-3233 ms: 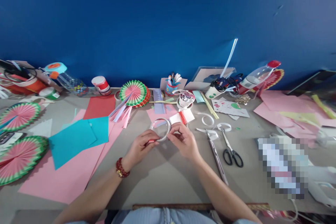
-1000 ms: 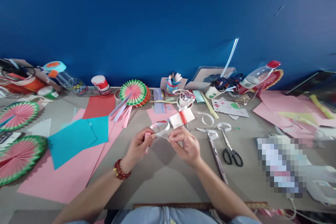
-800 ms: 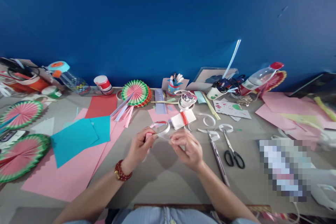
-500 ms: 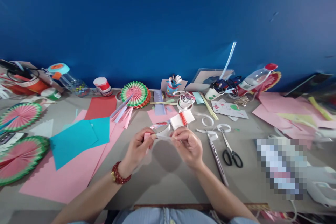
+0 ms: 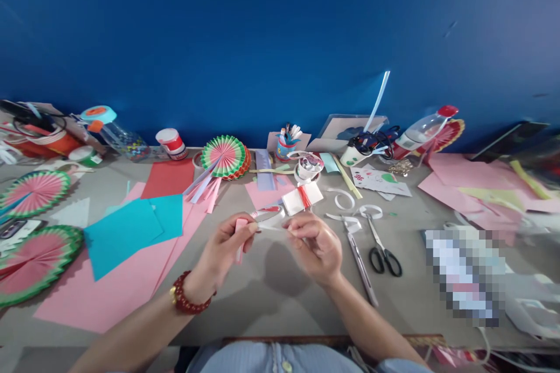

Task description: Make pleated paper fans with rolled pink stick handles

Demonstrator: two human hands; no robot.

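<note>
My left hand (image 5: pixel 227 245), a red bead bracelet at its wrist, is closed around a small folded piece of pink paper (image 5: pixel 239 252). A narrow white strip (image 5: pixel 272 227), which looks like tape, stretches from its fingertips to my right hand (image 5: pixel 318 247). The right thumb and fingers pinch the other end. Just behind the hands shows a white loop with red print (image 5: pixel 268 211), partly hidden by the left fingers. Beyond the right hand lies a white block wound with red thread (image 5: pixel 303 198).
Black-handled scissors (image 5: pixel 385 261) and a slim metallic cutter (image 5: pixel 362 271) lie to the right, near curled white strips (image 5: pixel 345 202). On the left are teal sheets (image 5: pixel 122 236), pink paper (image 5: pixel 105 303) and pleated paper fans (image 5: pixel 35 192). Cups and bottles stand along the blue wall (image 5: pixel 262 41).
My left hand has moved slightly left and turned, showing more of the pink paper. The right hand has shifted slightly right. Both still hold the white strip between them.
</note>
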